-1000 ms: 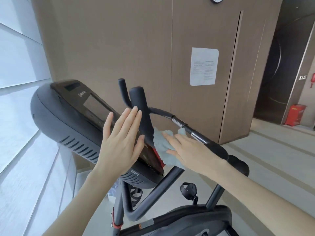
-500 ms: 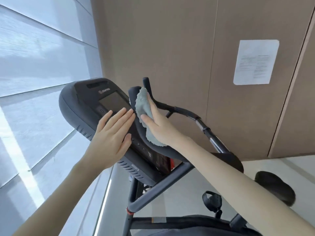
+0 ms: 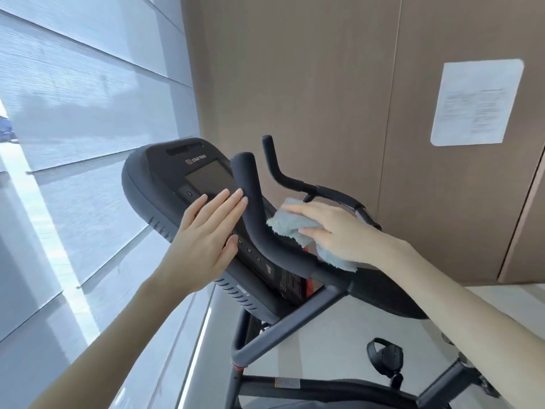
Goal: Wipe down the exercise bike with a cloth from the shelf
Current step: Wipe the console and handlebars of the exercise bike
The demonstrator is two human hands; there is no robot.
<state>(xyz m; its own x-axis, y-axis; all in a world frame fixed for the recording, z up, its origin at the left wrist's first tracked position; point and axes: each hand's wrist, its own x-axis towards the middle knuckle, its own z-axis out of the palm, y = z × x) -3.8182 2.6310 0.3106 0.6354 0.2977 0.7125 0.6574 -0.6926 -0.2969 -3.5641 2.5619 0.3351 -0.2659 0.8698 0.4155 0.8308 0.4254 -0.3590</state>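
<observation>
The black exercise bike's console (image 3: pixel 159 184) fills the middle of the view, its dark screen (image 3: pixel 206 178) facing me. My left hand (image 3: pixel 203 246) rests flat on the console's button panel, fingers straight and together. The near handlebar (image 3: pixel 250 202) rises just right of those fingertips. My right hand (image 3: pixel 339 231) holds a light blue cloth (image 3: pixel 290 224) bunched between thumb and fingers. It presses the cloth against the inner side of that handlebar, low near its bend. The far handlebar (image 3: pixel 274 163) stands behind.
Window blinds (image 3: pixel 73 113) run along the left. A brown panelled wall (image 3: pixel 295 84) with a white paper notice (image 3: pixel 474 101) stands behind the bike. Below are the bike's frame tube (image 3: pixel 283 329), a pedal (image 3: pixel 385 357) and pale floor (image 3: pixel 339 335).
My right hand has slid the cloth down from the near handlebar's upper part to its lower bend. The left hand stays flat on the console. The view has shifted slightly left.
</observation>
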